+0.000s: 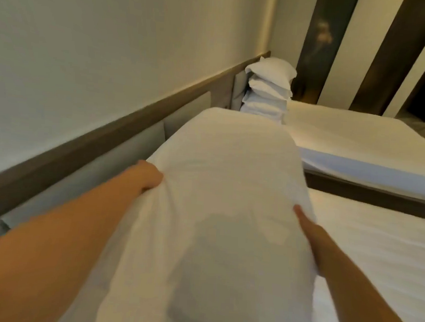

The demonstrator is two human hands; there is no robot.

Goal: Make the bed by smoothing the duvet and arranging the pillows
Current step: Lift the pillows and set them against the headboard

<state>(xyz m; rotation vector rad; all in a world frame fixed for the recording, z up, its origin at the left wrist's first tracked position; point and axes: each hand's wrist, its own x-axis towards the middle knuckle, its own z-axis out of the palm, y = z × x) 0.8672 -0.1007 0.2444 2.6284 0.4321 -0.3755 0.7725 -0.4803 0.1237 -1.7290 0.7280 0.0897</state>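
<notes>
— Both hands are on the pillow [224,187]: the left hand [150,178] is clenched on a bunch of the case at its left edge, and the right hand [309,233] lies against its right side with fingers pressed into the fabric — whether they curl underneath I cannot tell.

— Where is the pillow itself?

— Held long-ways in front of the person, above the near bed [380,260], its far end pointing toward the headboard [137,140] on the left wall. A stack of pillows [268,89] sits far off at the head of the far bed [359,136].

— How will it handle?

— Light and soft, I judge; it sags and folds where it is gripped. The case looks smooth, so a pinch of cloth alone may slip — better to take both long edges with whole palms, squeezing the filling.
</notes>
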